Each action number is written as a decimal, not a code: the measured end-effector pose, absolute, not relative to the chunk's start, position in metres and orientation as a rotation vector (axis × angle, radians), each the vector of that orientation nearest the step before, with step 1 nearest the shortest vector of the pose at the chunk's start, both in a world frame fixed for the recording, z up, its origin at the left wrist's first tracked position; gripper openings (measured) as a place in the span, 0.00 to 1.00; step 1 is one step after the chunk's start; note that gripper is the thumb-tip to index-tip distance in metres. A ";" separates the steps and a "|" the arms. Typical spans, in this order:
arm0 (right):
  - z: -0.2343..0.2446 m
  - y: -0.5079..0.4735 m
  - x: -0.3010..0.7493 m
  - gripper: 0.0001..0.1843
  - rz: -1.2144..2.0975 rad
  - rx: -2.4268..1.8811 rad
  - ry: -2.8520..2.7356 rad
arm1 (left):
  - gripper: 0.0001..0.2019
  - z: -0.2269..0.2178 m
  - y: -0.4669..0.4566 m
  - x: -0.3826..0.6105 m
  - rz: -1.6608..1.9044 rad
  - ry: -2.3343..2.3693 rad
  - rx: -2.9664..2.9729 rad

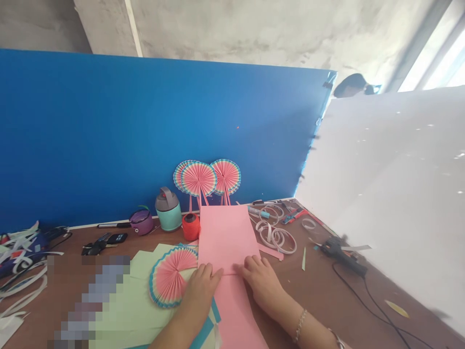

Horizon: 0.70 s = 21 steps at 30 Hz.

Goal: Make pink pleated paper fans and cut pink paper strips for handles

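Pressing flat on the pink sheet (225,230) with left hand (201,286) and right hand (263,281), both released, palms down, gripping nothing. Lies under both hands and runs on ahead of them. Could crease crooked if pressed harder on 1 side, or slide on the tabletop (319,291). Could also crush the fan (170,281) just left of the left hand.

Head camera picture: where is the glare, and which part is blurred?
In the head view, the window at top right is blown out white; a pixelated patch sits at lower left; left hand, right hand and pink paper look sharp.
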State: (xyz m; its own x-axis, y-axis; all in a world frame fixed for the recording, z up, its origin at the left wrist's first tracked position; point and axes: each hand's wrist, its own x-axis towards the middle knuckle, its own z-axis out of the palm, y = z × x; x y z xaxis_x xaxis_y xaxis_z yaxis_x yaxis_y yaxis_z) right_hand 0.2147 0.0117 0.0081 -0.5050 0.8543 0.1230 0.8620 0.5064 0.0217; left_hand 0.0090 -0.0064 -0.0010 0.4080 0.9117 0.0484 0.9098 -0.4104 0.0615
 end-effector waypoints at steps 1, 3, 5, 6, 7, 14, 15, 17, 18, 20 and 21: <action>0.005 0.011 0.213 0.27 -0.179 -1.433 -2.691 | 0.28 -0.003 -0.006 0.010 0.089 1.682 2.645; -0.001 0.009 0.212 0.28 -0.272 -1.311 -2.743 | 0.28 -0.006 -0.006 0.012 0.057 1.673 2.695; -0.003 0.008 0.211 0.28 -0.306 -1.275 -2.749 | 0.29 -0.007 -0.006 0.014 0.045 1.680 2.708; -0.003 0.008 0.211 0.28 -0.296 -1.289 -2.746 | 0.29 -0.006 -0.006 0.015 0.046 1.685 2.700; -0.001 0.007 0.210 0.27 -0.270 -1.317 -2.742 | 0.29 -0.005 -0.007 0.016 0.047 1.692 2.684; 0.017 0.002 0.204 0.18 -0.066 -1.511 -2.722 | 0.29 0.002 -0.010 0.012 0.024 1.752 2.554; 0.018 0.001 0.205 0.17 -0.060 -1.547 -2.711 | 0.28 0.002 -0.010 0.010 0.002 1.778 2.543; 0.019 -0.002 0.208 0.16 -0.068 -1.624 -2.678 | 0.27 0.001 -0.011 0.007 -0.052 1.834 2.526; 0.019 -0.002 0.210 0.14 -0.078 -1.667 -2.660 | 0.26 0.001 -0.011 0.006 -0.075 1.858 2.519; 0.019 -0.003 0.212 0.12 -0.104 -1.758 -2.622 | 0.24 0.001 -0.011 0.004 -0.100 1.894 2.503; 0.018 -0.003 0.213 0.12 -0.115 -1.792 -2.605 | 0.24 0.001 -0.011 0.003 -0.102 1.908 2.496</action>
